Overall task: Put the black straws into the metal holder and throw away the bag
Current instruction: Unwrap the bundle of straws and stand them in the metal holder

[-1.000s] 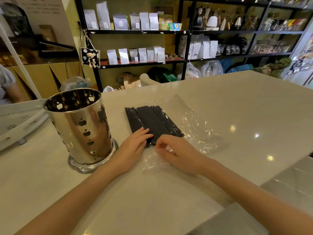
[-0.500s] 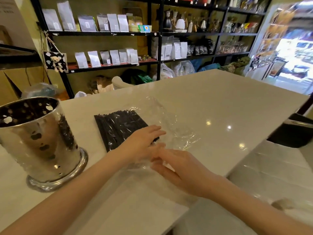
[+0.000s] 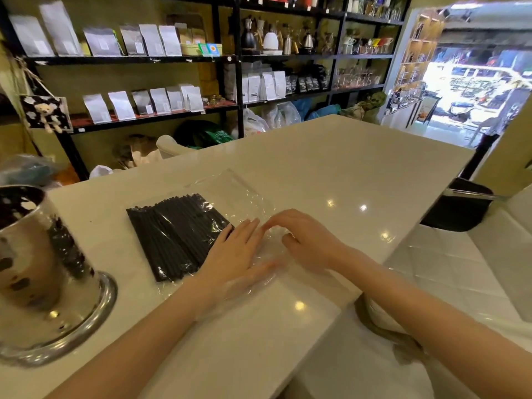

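While the black straws (image 3: 175,234) are lying bagged on the counter (image 3: 331,168) beside the metal holder (image 3: 43,269), the clear bag (image 3: 247,203) is being pressed flat — left hand (image 3: 233,254) spread, right hand (image 3: 308,240) pinching plastic.

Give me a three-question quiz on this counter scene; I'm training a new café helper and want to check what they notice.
1. True or false: the black straws are already in the metal holder.
2. Which hand lies flat on the clear plastic bag beside the straws: A) left hand B) right hand?
3. On which side of the straws does the holder stand?

Key: 1. False, they lie bagged on the counter. 2. A. 3. The person's left.
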Demonstrator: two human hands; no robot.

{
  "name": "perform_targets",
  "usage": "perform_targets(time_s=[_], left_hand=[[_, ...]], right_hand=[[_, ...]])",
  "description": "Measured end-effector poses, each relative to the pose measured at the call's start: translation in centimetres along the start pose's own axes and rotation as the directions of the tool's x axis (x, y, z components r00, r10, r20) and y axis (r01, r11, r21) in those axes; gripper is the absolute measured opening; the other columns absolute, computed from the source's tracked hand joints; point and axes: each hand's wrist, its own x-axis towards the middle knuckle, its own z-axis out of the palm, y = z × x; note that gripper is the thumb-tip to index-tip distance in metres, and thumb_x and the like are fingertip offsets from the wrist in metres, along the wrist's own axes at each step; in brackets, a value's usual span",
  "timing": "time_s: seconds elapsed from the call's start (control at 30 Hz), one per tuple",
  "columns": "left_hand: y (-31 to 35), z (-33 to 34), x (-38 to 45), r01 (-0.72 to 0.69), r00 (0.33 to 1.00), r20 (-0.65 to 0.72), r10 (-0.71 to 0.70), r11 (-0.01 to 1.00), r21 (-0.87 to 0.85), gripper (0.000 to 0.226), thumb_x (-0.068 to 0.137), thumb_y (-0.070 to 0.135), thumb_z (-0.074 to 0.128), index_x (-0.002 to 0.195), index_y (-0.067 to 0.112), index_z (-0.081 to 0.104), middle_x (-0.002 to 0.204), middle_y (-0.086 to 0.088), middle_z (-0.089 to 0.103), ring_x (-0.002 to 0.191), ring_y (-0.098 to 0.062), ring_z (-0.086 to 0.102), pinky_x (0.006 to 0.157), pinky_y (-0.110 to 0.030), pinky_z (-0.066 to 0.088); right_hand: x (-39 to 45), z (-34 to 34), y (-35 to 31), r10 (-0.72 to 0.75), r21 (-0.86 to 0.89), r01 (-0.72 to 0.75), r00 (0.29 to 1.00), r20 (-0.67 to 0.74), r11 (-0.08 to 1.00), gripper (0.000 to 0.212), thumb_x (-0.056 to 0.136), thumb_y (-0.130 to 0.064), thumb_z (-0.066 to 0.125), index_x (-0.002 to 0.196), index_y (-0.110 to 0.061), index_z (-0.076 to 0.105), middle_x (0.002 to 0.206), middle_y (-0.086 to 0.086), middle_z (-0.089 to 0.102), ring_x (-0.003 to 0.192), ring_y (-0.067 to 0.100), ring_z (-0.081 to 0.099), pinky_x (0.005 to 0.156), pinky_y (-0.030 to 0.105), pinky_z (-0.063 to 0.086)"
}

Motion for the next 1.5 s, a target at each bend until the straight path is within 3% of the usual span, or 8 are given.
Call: perform_targets(time_s=[0.17,0.47,0.7,0.83,1.07,1.17,1.3,1.5], left_hand=[[0.1,0.3,-0.2,0.021,1.0,-0.001,-0.021,1.0,-0.007,0.089,0.07,0.07,-0.003,0.144,0.022,0.012,0.157,0.004,0.006,0.144,-0.01,0.0,0.115,-0.033,-0.006],[0.1,0.7,0.2,0.029,1.0,0.004,-0.029,0.999,-0.027,0.09,0.066,0.058,-0.02,0.143,0.029,0.018,0.156,0.005,0.011,0.143,-0.009,0.003,0.115,-0.033,-0.003],[0.0,0.9,0.1,0.023,1.0,-0.018,-0.023,0.999,-0.022,0.09,0.068,0.063,-0.02,0.142,0.031,0.02,0.156,0.005,0.015,0.143,-0.009,0.005,0.115,-0.033,-0.002],[0.0,0.9,0.0,0.016,1.0,0.015,-0.016,1.0,0.015,0.102,0.06,0.068,-0.028,0.142,0.03,0.018,0.156,0.005,0.014,0.144,-0.01,0.005,0.115,-0.035,-0.002],[-0.4,0.5,-0.3,-0.03,0.999,0.012,0.03,0.999,-0.023,0.092,0.071,0.067,-0.018,0.141,0.026,0.027,0.154,0.002,0.021,0.143,-0.013,0.012,0.114,-0.035,0.002],[-0.6,0.0,-0.1,0.016,1.0,-0.006,-0.018,0.975,-0.222,0.068,0.083,0.052,0.003,0.138,0.025,0.034,0.152,0.002,0.026,0.141,-0.012,0.017,0.114,-0.031,0.005],[-0.7,-1.8,-0.6,0.005,0.994,-0.093,-0.062,0.852,-0.523,0.039,0.095,0.029,0.037,0.13,0.017,0.048,0.146,-0.001,0.038,0.137,-0.012,0.028,0.103,-0.014,0.014],[-1.6,-3.4,-1.5,0.034,0.992,-0.088,-0.087,0.875,-0.482,0.036,0.094,0.027,0.038,0.126,0.021,0.052,0.144,0.0,0.041,0.133,-0.011,0.034,0.103,-0.018,0.019]], right_hand=[[0.2,0.4,1.6,-0.065,-0.111,0.076,0.993,0.099,0.991,0.027,0.083,-0.01,0.048,0.103,-0.015,0.066,0.103,0.004,0.068,0.097,0.022,0.061,0.087,0.037,0.045],[-1.6,-0.8,2.3,-0.21,-0.234,0.188,0.975,-0.074,0.954,0.009,0.08,-0.017,0.06,0.081,-0.014,0.069,0.088,0.0,0.071,0.089,0.021,0.064,0.083,0.038,0.05],[-5.7,-2.6,2.5,-0.496,-0.523,0.374,0.862,-0.11,0.766,0.015,0.084,-0.016,0.053,0.079,-0.013,0.067,0.096,0.002,0.073,0.102,0.021,0.065,0.088,0.031,0.045],[-8.1,-2.6,2.7,-0.561,-0.572,0.422,0.823,-0.084,0.704,0.017,0.085,-0.01,0.053,0.084,-0.013,0.07,0.082,0.001,0.073,0.082,0.02,0.068,0.083,0.03,0.044],[-10.5,-2.0,3.4,-0.49,-0.541,0.424,0.872,0.025,0.727,0.025,0.083,-0.01,0.051,0.099,-0.014,0.07,0.086,-0.004,0.075,0.073,0.016,0.068,0.066,0.029,0.053],[-10.8,-1.7,3.4,-0.45,-0.522,0.42,0.89,0.075,0.742,0.027,0.086,-0.015,0.046,0.096,-0.015,0.072,0.091,-0.002,0.075,0.077,0.018,0.069,0.064,0.029,0.056],[-10.8,-2.0,2.4,-0.276,-0.331,0.287,0.958,0.079,0.899,0.031,0.09,-0.028,0.042,0.099,-0.018,0.07,0.092,-0.002,0.073,0.08,0.017,0.066,0.066,0.032,0.056],[-7.4,-3.5,0.3,-0.027,-0.255,0.032,0.999,0.023,0.966,0.04,0.09,-0.04,0.033,0.111,-0.023,0.062,0.093,-0.003,0.073,0.082,0.016,0.067,0.072,0.029,0.05]])
